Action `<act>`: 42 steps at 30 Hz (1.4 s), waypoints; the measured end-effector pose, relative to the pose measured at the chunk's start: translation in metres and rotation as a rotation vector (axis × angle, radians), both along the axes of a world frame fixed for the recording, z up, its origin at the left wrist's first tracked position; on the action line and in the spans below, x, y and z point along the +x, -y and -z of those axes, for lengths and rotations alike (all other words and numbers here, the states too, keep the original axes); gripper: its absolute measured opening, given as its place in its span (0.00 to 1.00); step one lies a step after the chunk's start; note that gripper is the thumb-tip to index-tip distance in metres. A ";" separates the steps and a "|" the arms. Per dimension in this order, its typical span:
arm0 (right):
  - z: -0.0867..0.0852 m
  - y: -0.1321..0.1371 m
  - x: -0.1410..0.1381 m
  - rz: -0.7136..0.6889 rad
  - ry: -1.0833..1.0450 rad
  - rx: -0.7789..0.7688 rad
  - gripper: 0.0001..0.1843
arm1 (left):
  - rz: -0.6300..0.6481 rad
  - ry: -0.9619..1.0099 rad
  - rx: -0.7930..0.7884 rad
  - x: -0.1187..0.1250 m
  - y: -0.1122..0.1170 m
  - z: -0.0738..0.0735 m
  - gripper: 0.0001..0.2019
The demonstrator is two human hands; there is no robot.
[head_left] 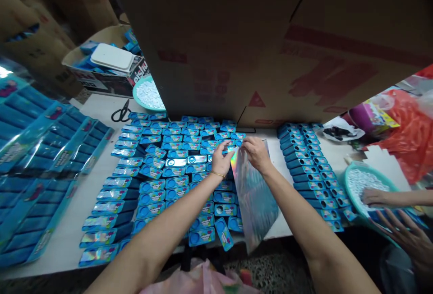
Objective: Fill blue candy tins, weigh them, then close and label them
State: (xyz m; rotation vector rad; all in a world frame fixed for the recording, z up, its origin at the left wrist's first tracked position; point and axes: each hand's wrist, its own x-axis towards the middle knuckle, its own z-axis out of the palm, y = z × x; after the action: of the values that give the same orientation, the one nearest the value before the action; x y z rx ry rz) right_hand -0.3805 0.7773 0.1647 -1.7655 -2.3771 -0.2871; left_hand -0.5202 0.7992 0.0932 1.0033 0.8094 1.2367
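Note:
A shiny clear plastic bag (255, 199) with a rainbow sheen hangs upright over the table's front edge; blue shapes show through it. My right hand (256, 152) is closed on its top edge, fingers pinched together. Just left of the bag's mouth is my left hand (221, 161), thumb and fingers curved and apart, with nothing visible between them. Whether its thumb touches the bag I cannot tell. Beneath both hands lie rows of small blue printed boxes (176, 182), each with a round window. More blue boxes (301, 163) stand in tight rows to the right.
A large cardboard carton (216, 59) blocks the back. Black scissors (121, 111) and a bowl of white pieces (149, 93) lie back left. Filled blue packs (30, 172) stand far left. At right, another person's hands (402, 231) work by a turquoise basin (348, 181) of white pieces.

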 end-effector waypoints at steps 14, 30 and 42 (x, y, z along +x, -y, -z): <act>-0.041 -0.014 0.025 0.032 -0.212 -0.134 0.08 | 0.214 -0.061 -0.013 0.013 -0.008 -0.011 0.12; 0.032 0.003 0.106 0.518 -1.133 -0.326 0.33 | 0.333 -0.098 0.036 -0.012 -0.012 -0.026 0.12; 0.020 0.020 0.171 0.906 -0.601 0.108 0.18 | 0.150 0.030 -0.378 -0.023 -0.016 0.032 0.18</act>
State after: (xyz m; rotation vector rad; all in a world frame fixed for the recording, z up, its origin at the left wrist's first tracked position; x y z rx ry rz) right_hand -0.2095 0.7576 0.1446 -2.3278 -1.0602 0.0271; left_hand -0.5434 0.8156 0.0616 0.7212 0.8878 0.9241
